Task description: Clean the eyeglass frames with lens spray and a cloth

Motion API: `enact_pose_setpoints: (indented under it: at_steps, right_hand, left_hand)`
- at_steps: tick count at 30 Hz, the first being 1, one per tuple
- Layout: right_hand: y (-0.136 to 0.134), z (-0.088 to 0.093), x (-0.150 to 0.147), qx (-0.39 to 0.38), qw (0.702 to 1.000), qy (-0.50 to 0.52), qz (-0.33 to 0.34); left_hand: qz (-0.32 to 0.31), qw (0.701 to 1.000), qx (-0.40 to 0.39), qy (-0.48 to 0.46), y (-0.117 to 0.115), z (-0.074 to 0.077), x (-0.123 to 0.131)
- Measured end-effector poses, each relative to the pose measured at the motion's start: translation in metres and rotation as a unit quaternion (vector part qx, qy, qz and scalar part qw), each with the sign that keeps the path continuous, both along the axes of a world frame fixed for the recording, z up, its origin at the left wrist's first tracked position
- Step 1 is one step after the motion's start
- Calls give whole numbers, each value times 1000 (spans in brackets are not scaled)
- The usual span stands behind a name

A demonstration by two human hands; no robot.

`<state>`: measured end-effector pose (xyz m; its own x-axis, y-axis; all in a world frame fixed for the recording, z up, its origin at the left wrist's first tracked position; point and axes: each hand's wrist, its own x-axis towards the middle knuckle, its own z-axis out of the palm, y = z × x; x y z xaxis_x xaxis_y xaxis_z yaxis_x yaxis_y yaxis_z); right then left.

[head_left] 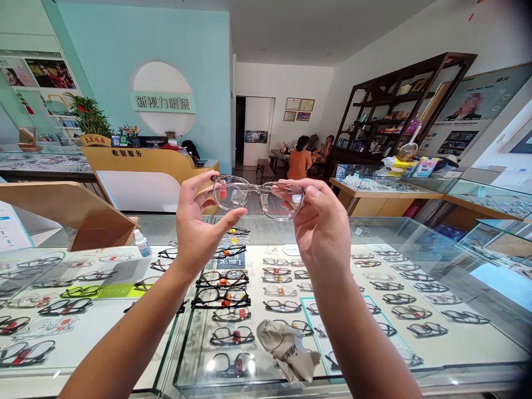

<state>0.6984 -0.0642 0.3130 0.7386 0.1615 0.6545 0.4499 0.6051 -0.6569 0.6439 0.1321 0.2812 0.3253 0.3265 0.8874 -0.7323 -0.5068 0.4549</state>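
A pair of clear-framed eyeglasses is held up in front of me, above the glass display case. My left hand grips the frame's left end near the hinge, its thumb extended below the lens. At the other end, my right hand pinches the frame by the hinge, with some fingers showing through the right lens. A red mark shows through the left lens. Below, a crumpled grey cleaning cloth with dark print lies on the case's glass top. A small white spray bottle stands to the left.
Rows of eyeglasses fill the display case beneath my arms. A tilted wooden panel stands at left. Farther back are a yellow-and-white counter, a dark shelf and two people seated at a table, one in an orange shirt.
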Motion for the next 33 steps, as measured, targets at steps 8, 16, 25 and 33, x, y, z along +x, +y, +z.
enact_pose_setpoints:
  at_steps: [8,16,25,33]
  right_hand:
    - [2,-1,2,17,1000,4,1]
    - [2,-1,3,2,1000,9,-16]
    - [1,-3,7,-11,999,16,-31]
    - [2,-5,14,-5,999,29,-23]
  left_hand:
    - [-18,999,-24,26,2,-1,1]
    - [-20,999,-22,17,6,-2,5]
    - [2,1000,17,-17,6,-2,3]
    - [9,999,42,-9,10,-4,5]
